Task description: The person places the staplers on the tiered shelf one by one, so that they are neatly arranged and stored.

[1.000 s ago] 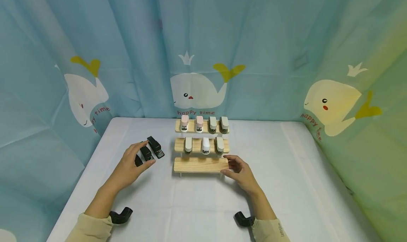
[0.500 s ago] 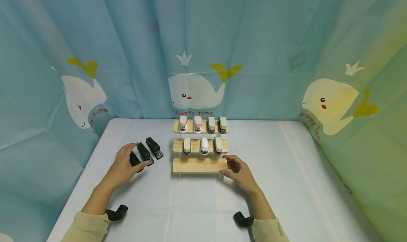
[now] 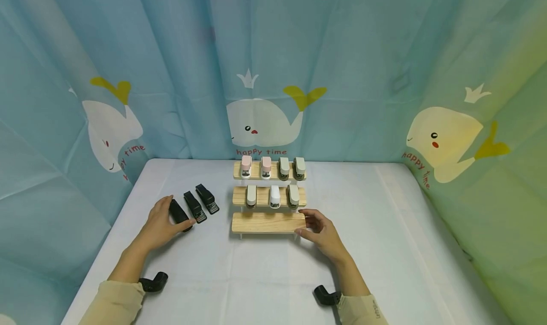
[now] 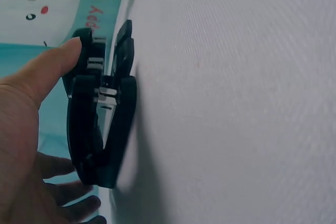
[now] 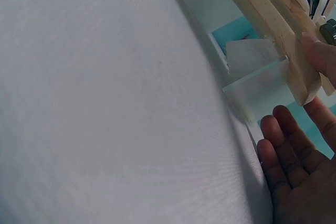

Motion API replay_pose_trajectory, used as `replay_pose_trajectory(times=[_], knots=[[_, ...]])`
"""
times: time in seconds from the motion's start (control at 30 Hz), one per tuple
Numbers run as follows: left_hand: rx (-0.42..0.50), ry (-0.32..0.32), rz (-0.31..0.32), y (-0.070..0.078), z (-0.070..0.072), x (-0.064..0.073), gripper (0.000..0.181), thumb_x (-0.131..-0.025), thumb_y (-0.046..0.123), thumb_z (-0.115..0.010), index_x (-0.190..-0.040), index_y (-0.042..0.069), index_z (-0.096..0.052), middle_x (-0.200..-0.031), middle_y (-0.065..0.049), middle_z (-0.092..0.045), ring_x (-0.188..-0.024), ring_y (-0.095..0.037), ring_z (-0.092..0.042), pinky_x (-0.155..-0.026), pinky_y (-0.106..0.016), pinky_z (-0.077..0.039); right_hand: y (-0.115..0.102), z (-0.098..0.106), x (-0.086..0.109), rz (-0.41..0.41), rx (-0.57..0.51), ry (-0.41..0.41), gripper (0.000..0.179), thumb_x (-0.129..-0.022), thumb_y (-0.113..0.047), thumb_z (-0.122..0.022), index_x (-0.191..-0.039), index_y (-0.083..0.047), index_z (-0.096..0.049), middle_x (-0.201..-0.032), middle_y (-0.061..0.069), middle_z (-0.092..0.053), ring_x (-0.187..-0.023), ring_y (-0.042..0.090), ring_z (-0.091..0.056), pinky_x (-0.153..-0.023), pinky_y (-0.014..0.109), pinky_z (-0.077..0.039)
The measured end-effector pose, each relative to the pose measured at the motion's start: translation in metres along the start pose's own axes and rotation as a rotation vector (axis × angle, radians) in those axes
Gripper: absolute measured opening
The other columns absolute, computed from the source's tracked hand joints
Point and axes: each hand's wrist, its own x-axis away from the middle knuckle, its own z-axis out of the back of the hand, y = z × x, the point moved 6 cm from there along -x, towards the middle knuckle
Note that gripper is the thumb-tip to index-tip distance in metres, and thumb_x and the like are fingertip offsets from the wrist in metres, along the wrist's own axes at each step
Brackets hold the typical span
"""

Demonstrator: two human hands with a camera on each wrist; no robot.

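My left hand (image 3: 160, 226) spans the leftmost black stapler (image 3: 178, 213), thumb at its front end and fingers at its back, pinching it lengthwise. In the left wrist view the thumb lies against a black stapler (image 4: 81, 124) seen side-on. Two more black staplers (image 3: 195, 207) (image 3: 207, 199) lie slantwise just to the right. My right hand (image 3: 323, 234) holds the right end of the lowest shelf of a three-tier wooden display stand (image 3: 269, 223). In the right wrist view, its thumb is on the wood (image 5: 299, 69), with several fingers extended below.
Pink and grey-green mini staplers (image 3: 266, 167) stand on the top tier. Beige and white ones (image 3: 275, 197) occupy the middle tier; the bottom board is bare. A white cloth covers the table (image 3: 384, 230), and a blue whale-print curtain (image 3: 265, 40) hangs behind.
My left hand has moved left and toward me, from over the black staplers to the leftmost one, uncovering the other two. The right hand stays at the stand.
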Motion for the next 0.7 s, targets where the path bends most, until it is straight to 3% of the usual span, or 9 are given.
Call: replay_pose_trajectory(times=[0.33, 0.7], knots=[[-0.022, -0.003, 0.021, -0.0086, -0.0010, -0.0038, 0.124, -0.084, 0.065, -0.076, -0.158, -0.014, -0.017, -0.160, -0.040, -0.020, -0.148, -0.060, -0.020, -0.117, -0.074, -0.026, 0.0000, 0.0004, 0.0010, -0.022, -0.008, -0.002, 0.054, -0.087, -0.015, -0.084, -0.136, -0.011, -0.062, -0.126, 0.016, -0.067, -0.115, 0.027, -0.062, -0.097, 0.025, -0.051], [0.003, 0.030, 0.031, -0.0097, 0.0003, -0.0043, 0.123, -0.078, 0.062, -0.083, -0.156, -0.012, -0.024, -0.152, -0.038, -0.030, -0.141, -0.056, -0.030, -0.113, -0.070, -0.033, -0.0002, 0.0005, -0.0003, -0.012, -0.005, -0.007, 0.053, -0.088, -0.014, -0.083, -0.137, -0.011, -0.062, -0.124, 0.016, -0.067, -0.113, 0.024, -0.063, -0.096, 0.025, -0.051]])
